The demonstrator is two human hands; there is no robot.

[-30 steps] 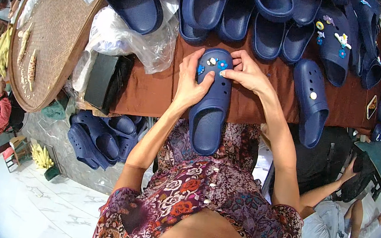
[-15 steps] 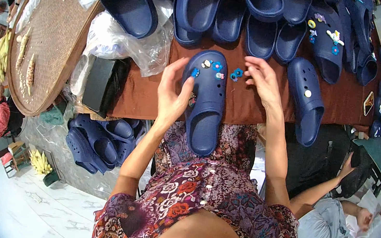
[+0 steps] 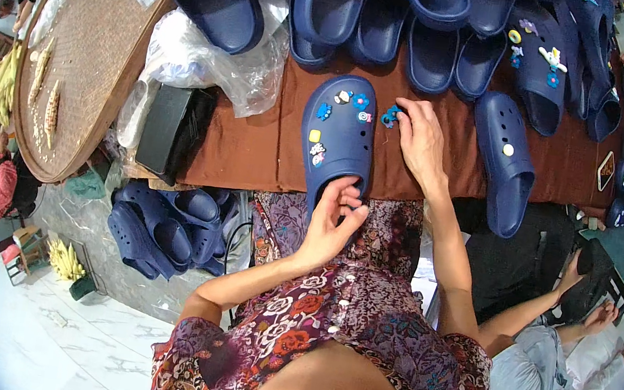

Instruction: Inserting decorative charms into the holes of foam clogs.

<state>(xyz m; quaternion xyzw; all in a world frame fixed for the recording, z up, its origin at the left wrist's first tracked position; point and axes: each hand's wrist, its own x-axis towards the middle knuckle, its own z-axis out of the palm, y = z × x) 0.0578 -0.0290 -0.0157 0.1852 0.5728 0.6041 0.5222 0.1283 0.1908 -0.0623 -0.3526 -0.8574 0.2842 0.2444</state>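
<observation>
A navy blue clog (image 3: 338, 136) lies toe-away on the brown table cloth (image 3: 255, 147), with several small coloured charms on its top. My left hand (image 3: 334, 222) grips the clog's heel opening at the table's near edge. My right hand (image 3: 418, 136) rests on the cloth just right of the clog's toe, fingertips pinching a small blue charm (image 3: 392, 116). A second single clog (image 3: 502, 162) lies to the right of my right hand.
A row of navy clogs (image 3: 401, 16) lines the far side of the table. Clear plastic bags (image 3: 203, 60), a black box (image 3: 165, 130) and a round woven tray (image 3: 86, 43) sit at the left. More clogs (image 3: 164, 226) are piled below. Another person (image 3: 550, 372) sits at the lower right.
My left hand slid from the clog's upper down to its heel opening. My right hand left the clog's top and moved right onto the cloth, onto a blue charm.
</observation>
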